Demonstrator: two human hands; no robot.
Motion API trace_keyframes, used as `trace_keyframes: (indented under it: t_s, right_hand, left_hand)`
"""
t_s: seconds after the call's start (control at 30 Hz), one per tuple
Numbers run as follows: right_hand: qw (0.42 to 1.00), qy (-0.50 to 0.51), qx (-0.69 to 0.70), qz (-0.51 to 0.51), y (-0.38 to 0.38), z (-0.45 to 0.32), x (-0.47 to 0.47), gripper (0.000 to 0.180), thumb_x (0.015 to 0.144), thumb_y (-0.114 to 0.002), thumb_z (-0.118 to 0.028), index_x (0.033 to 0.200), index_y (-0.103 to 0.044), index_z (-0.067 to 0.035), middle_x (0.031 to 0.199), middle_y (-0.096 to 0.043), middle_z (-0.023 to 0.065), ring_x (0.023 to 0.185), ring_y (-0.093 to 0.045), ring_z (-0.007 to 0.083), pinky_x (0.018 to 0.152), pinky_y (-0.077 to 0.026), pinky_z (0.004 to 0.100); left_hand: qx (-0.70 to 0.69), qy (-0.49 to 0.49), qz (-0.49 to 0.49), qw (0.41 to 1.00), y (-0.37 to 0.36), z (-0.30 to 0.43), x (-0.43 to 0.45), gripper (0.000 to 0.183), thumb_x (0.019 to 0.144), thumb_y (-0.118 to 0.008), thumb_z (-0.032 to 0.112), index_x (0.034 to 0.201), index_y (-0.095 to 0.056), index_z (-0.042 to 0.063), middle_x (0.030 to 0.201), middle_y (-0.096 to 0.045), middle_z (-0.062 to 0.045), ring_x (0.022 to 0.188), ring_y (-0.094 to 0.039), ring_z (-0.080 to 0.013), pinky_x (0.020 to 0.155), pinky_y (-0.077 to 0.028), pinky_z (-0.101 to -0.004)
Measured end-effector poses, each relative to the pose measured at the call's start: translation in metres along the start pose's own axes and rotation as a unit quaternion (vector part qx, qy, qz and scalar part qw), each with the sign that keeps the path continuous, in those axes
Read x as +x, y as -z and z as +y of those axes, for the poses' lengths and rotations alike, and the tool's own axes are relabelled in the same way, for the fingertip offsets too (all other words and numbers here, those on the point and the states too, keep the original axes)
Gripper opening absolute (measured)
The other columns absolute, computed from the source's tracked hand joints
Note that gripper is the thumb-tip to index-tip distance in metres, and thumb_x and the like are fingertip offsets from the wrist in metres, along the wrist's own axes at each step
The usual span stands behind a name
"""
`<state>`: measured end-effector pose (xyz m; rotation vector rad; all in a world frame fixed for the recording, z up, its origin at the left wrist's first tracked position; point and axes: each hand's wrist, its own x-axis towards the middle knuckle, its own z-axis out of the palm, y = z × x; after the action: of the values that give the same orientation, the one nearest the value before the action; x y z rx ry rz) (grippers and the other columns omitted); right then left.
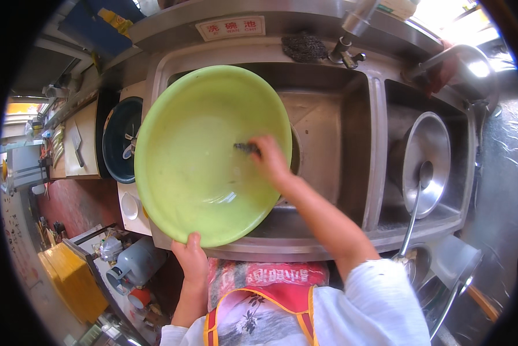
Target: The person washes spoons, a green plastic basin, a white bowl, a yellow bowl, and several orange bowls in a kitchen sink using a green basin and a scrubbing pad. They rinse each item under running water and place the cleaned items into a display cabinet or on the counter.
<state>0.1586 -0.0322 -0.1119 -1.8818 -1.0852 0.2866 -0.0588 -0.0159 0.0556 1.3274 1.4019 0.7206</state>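
Note:
A large light-green plastic basin (189,173) is tilted over the left part of a stainless steel sink (315,142). My left hand (191,257) grips its near rim, with the thumb on top. Inside the basin, my right hand (269,158) holds a dark scouring pad (246,148) against or close to the inner wall. That hand is slightly blurred. Behind the basin's right side, the curved edge of another round vessel (296,149) shows; most of it is hidden.
A dark steel-wool scourer (304,46) lies on the back ledge beside a tap (347,54). In the right sink compartment, a metal bowl (436,173) holds a ladle (414,212). At left are a dark tub (118,166) with spoons, a white bowl (130,205) and a knife (77,145) on a board.

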Motion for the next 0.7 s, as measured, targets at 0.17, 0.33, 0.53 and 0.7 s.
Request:
trace_keyframes:
  t_s: [0.17,0.33,0.53,0.7]
  right_hand:
    - [0.869,-0.331,0.316,-0.188,0.038,-0.014,0.03,0.026,0.078,-0.062,-0.012,0.099,-0.057,0.0,0.075,-0.058,0.0053,0.059,-0.055,0.0124,0.048,-0.048,0.0257]
    - [0.942,0.011,-0.312,-0.127,0.161,0.065,0.086,0.021,0.075,-0.055,-0.012,0.093,-0.062,-0.005,0.095,-0.06,0.0099,0.084,-0.056,0.0233,0.066,-0.046,0.0355]
    - [0.599,-0.101,-0.532,-0.589,0.15,0.074,-0.038,0.027,0.078,-0.053,-0.015,0.102,-0.061,-0.006,0.108,-0.057,0.0137,0.103,-0.052,0.0252,0.083,-0.041,0.0348]
    - [0.621,-0.217,-0.328,-0.678,0.135,0.047,-0.1,0.023,0.076,-0.051,-0.007,0.094,-0.064,-0.002,0.103,-0.06,0.0153,0.097,-0.057,0.0318,0.082,-0.046,0.0383]
  left_hand:
    - [-0.014,0.009,0.038,0.999,-0.001,-0.014,0.0,0.02,0.073,-0.045,-0.001,0.089,-0.052,-0.012,0.084,-0.058,-0.009,0.076,-0.052,-0.0151,0.071,-0.042,-0.0266]
    - [0.022,0.005,0.0,1.0,0.009,-0.025,0.002,0.022,0.074,-0.045,0.0,0.092,-0.051,-0.011,0.087,-0.058,-0.009,0.078,-0.052,-0.0149,0.073,-0.041,-0.0267]
    - [0.036,-0.023,0.03,0.999,0.017,-0.023,0.009,0.02,0.075,-0.044,0.0,0.09,-0.052,-0.011,0.086,-0.058,-0.009,0.077,-0.052,-0.0151,0.073,-0.041,-0.0271]
    - [0.094,-0.086,0.022,0.992,0.022,-0.012,0.016,0.02,0.075,-0.044,-0.002,0.092,-0.052,-0.01,0.084,-0.058,-0.011,0.076,-0.053,-0.017,0.071,-0.042,-0.0291]
